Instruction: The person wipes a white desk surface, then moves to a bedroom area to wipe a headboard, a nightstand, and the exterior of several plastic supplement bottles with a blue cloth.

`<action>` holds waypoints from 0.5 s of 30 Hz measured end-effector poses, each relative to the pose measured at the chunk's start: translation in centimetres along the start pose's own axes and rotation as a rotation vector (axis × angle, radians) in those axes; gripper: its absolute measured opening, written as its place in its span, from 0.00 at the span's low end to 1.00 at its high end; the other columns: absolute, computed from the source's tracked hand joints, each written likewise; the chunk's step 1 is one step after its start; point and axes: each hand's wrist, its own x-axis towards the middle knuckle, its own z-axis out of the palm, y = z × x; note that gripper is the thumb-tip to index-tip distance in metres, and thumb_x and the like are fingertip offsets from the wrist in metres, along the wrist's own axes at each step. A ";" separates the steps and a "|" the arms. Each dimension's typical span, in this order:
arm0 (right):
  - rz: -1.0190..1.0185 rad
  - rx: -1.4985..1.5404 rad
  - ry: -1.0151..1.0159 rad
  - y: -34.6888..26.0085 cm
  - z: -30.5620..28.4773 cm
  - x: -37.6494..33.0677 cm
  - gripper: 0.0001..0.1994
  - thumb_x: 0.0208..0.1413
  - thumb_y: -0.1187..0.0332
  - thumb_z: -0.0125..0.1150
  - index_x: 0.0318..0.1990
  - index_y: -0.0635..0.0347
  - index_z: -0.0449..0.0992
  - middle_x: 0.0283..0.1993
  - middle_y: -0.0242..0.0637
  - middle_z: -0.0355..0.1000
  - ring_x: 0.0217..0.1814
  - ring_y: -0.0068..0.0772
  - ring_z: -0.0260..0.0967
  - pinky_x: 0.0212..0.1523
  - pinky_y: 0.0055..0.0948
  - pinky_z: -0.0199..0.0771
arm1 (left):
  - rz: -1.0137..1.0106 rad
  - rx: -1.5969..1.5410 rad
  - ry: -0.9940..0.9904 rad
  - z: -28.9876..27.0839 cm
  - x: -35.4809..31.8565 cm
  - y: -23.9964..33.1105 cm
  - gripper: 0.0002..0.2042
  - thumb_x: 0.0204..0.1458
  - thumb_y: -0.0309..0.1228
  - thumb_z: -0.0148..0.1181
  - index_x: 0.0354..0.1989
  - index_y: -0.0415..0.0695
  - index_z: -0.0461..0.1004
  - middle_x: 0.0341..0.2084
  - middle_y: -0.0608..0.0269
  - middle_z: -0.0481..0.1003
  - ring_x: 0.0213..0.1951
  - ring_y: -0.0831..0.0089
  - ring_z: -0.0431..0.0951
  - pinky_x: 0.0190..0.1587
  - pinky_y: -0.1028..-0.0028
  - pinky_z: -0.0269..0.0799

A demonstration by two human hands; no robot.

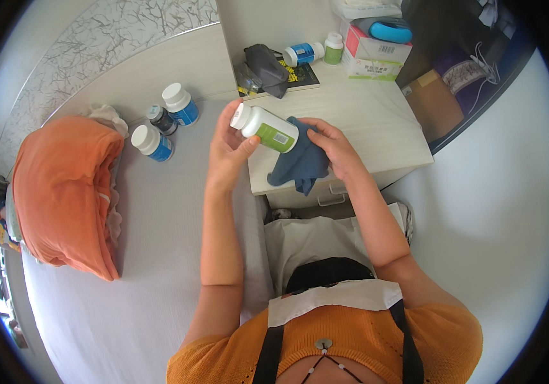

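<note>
The work in hand looks like wiping down a white bottle with a green label [265, 128] — it sits tilted in mid-air above the near-left corner of the pale worktop [377, 128], cap end pointing toward ten o'clock. The left hand [231, 144] grips it, thumb [249, 148] pressed on the lower side and the other fingers curled over the cap end, so this hand is closed firmly around the bottle. The right hand [335, 146] comes in from four o'clock, fingers partly curled and bunched into a dark blue cloth [300, 163], which touches the base end of the bottle and hangs over the worktop's front edge.

Judging from this, the wipe is midway; the next move would call for turning the bottle in the left hand so that the cloth reaches the label side — with a steady grip, since the plastic is likely smooth.

At nine to ten o'clock of the hands, on the bed [159, 256], lie three more bottles: two with blue labels [153, 142] [180, 104], and a small dark one [160, 119] between them. An orange pillow [66, 192] lies further out at nine o'clock.
</note>
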 end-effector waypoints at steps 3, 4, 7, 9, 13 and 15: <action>0.120 0.136 -0.023 0.2 0.0 0.1 0.17 0.61 0.69 0.51 0.56 0.62 0.70 0.46 0.36 0.74 0.46 0.24 0.72 0.47 0.25 0.74 | 0.036 0.074 0.010 0.5 0.1 -0.4 0.36 0.48 0.23 0.64 0.66 0.42 0.55 0.55 0.60 0.66 0.57 0.67 0.66 0.60 0.67 0.62; 0.163 0.163 -0.034 0.3 0.1 0.1 0.17 0.61 0.69 0.51 0.56 0.63 0.70 0.47 0.36 0.74 0.46 0.24 0.72 0.47 0.25 0.74 | 0.051 0.113 0.017 0.6 0.0 -0.5 0.35 0.48 0.22 0.63 0.67 0.42 0.55 0.55 0.60 0.65 0.57 0.67 0.66 0.60 0.67 0.62; 0.208 0.070 -0.086 0.8 -0.9 -0.1 0.17 0.59 0.69 0.53 0.55 0.64 0.71 0.47 0.37 0.74 0.47 0.25 0.72 0.47 0.25 0.74 | 0.027 0.132 0.058 0.6 0.0 -0.7 0.34 0.49 0.19 0.61 0.66 0.42 0.55 0.55 0.59 0.64 0.58 0.67 0.66 0.59 0.67 0.63; 0.132 0.021 -0.074 0.7 -1.1 -0.5 0.17 0.58 0.70 0.53 0.54 0.65 0.72 0.46 0.37 0.74 0.46 0.25 0.72 0.47 0.25 0.74 | 0.117 0.338 0.095 -0.2 0.0 -1.0 0.33 0.49 0.19 0.61 0.65 0.41 0.57 0.57 0.59 0.65 0.58 0.67 0.66 0.59 0.67 0.64; -0.056 0.049 0.028 0.5 -2.9 0.4 0.16 0.56 0.72 0.53 0.52 0.66 0.73 0.45 0.37 0.75 0.45 0.25 0.72 0.47 0.25 0.73 | 0.254 0.851 0.252 -0.9 0.0 0.0 0.35 0.43 0.18 0.64 0.64 0.41 0.59 0.55 0.56 0.67 0.55 0.64 0.69 0.55 0.68 0.66; -0.087 0.014 0.102 0.3 -3.3 1.0 0.16 0.57 0.73 0.52 0.52 0.66 0.73 0.44 0.37 0.75 0.44 0.25 0.72 0.47 0.24 0.73 | 0.330 0.905 0.400 -2.0 0.0 0.3 0.36 0.42 0.18 0.65 0.64 0.41 0.59 0.54 0.55 0.68 0.54 0.63 0.70 0.54 0.68 0.66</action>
